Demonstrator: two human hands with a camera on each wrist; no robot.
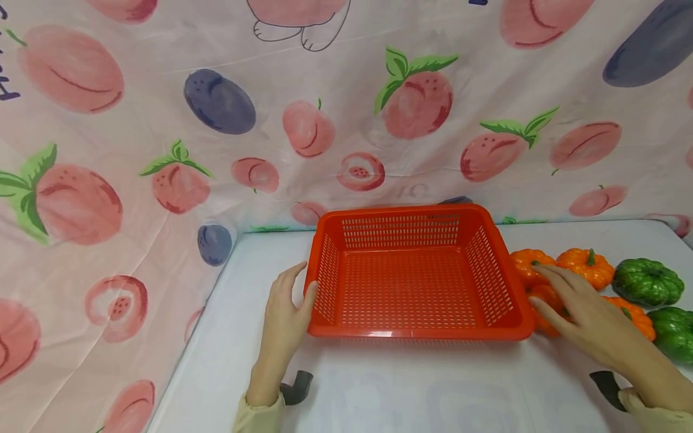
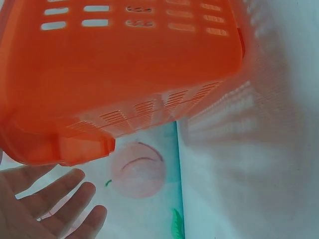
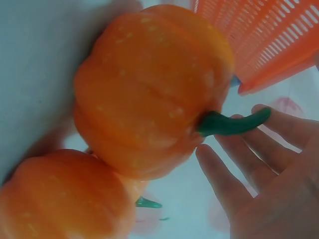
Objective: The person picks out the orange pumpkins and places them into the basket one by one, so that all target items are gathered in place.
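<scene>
An orange-red plastic basket [image 1: 406,288] with slotted walls stands on the white table, with nothing inside it. My left hand [image 1: 287,313] is at its left rim, fingers spread and not curled round it; whether the thumb touches cannot be told. In the left wrist view the fingers [image 2: 67,199] lie beside the basket's rim [image 2: 84,149]. On the other side, my right hand [image 1: 595,319] hovers over small orange pumpkins, its fingers extended towards the basket's right rim. The right wrist view shows a pumpkin [image 3: 154,89] with a green stem [image 3: 234,123] close to those fingers, not gripped.
Several orange pumpkins, one of them at the back [image 1: 585,267], sit right of the basket, partly behind my right hand. Two green pumpkins [image 1: 648,281] lie farther right. A fruit-printed cloth [image 1: 335,78] hangs behind the table and along its left side.
</scene>
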